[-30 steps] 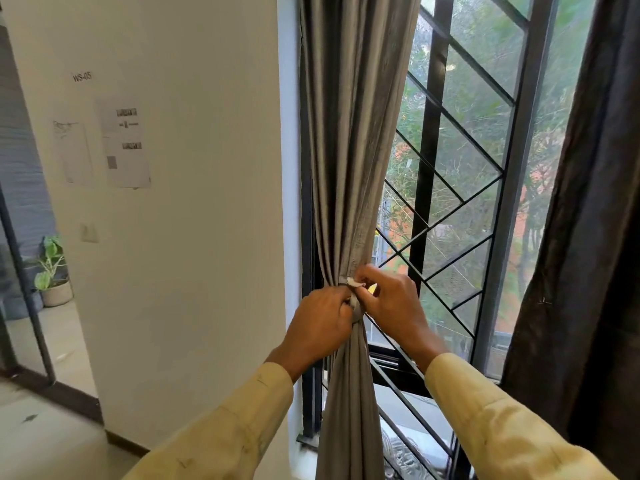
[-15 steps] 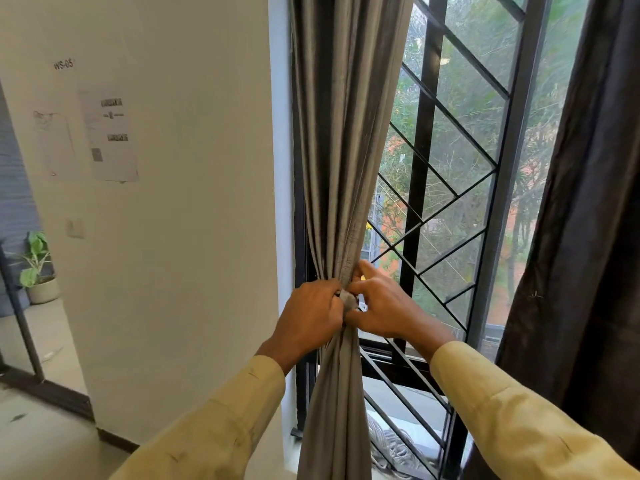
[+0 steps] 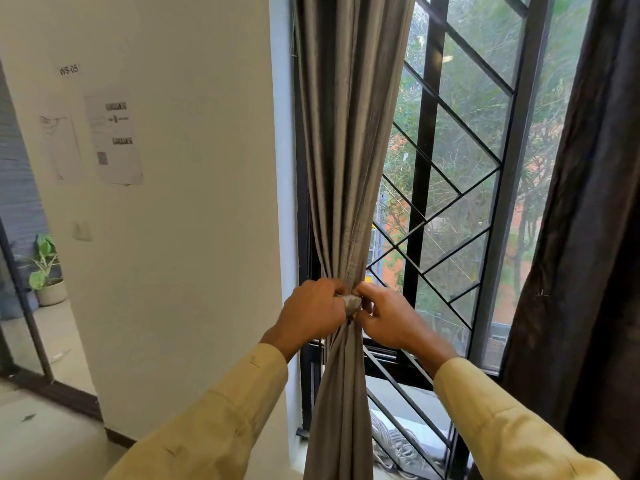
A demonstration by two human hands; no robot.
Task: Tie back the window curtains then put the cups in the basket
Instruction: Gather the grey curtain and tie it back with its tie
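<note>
1. At window's left edge, grey curtain [image 3: 349,150] hangs bunched into a narrow waist, with a pale tie [image 3: 351,302] wrapped round it at mid-height.
2. Left hand [image 3: 311,313] curls against the bunch & pinches one side of the tie. Right hand [image 3: 391,320] pinches the other side, fingers bent. The two nearly meet at the knot; can't tell if the knot is closed.
3. Step, I'd judge: fastening tie on 1st curtain, so early in the task.
4. Next prob. needs the ends pulled snug w/o the bunch slipping, then a careful let-go to check it holds.
5. Dark curtain [image 3: 588,237] at right hangs loose, untied; likely next.
6. Grille [image 3: 420,168] & glass show between the two curtains. Wall [image 3: 201,220] w/ papers [image 3: 114,136] is to the left, plant [image 3: 45,265] beyond.
7. Cups, basket: not in view.
</note>
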